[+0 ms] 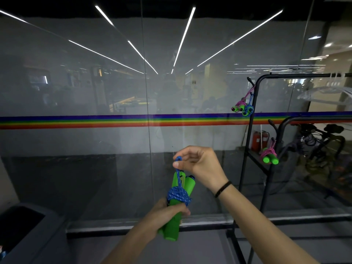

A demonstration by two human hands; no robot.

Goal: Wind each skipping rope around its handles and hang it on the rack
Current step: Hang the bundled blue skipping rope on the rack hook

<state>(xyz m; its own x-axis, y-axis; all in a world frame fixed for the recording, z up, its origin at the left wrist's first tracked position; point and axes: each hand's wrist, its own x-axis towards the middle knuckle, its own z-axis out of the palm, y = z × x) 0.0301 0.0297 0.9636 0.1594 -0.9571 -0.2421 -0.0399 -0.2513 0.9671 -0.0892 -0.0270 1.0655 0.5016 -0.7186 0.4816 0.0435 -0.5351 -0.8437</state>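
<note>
A blue skipping rope (178, 196) is wound around its two green handles (172, 223), held upright in front of me. My left hand (167, 211) grips the handles below the coil. My right hand (198, 164) pinches a short loop of the blue rope just above the handles' tops. The black rack (254, 111) stands to the right. A pink rope bundle (238, 107) and a blue one (248, 110) hang from its upper hook. Another pink bundle with green handles (269, 157) hangs from a lower hook.
A glass wall with a rainbow stripe (114, 121) fills the view ahead. A dark bin (24, 229) sits at the lower left. Clear hangers (327, 93) hang on the rack's top bar at the right, with dark bicycles behind.
</note>
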